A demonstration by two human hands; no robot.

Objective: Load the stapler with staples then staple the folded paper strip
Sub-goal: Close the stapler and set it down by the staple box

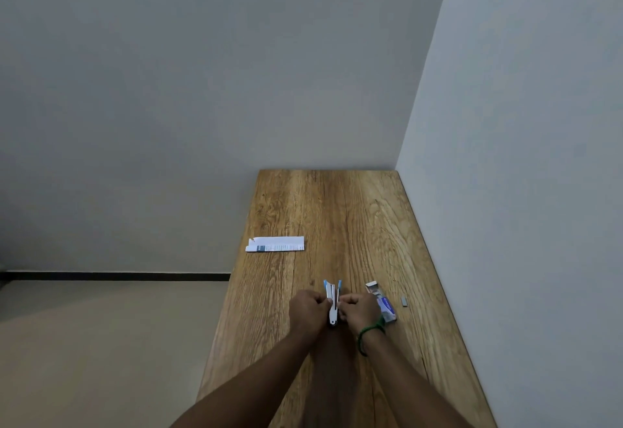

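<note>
1. Left hand (pixel 308 309): grip closed tight, fingers curled, fingertips pinching the left side of the stapler (pixel 332 296).
2. Right hand (pixel 359 309): grip also closed, fingers curled and pinching the right side of the stapler. Whether it also holds staples is too small to tell.
3. The stapler sits between the two grips, just above the desk (pixel 337 212). It is spread open in a V, with the blue tips pointing away from the person and the hinge end toward the person.
4. Staple box (pixel 384 306): just right of the right grip, lying on the desk, flap open at the far end, partly hidden by the right hand.
5. Loose staple strip (pixel 404 301): small grey piece on the desk, just right of the box and apart from it.
6. Folded paper strip (pixel 274 244): flat on the desk, well beyond the left grip and off to its left, near the desk's left edge, untouched.
7. Green band (pixel 369 335) on the right wrist.
8. Walls stand beyond the grips and to their right.
</note>
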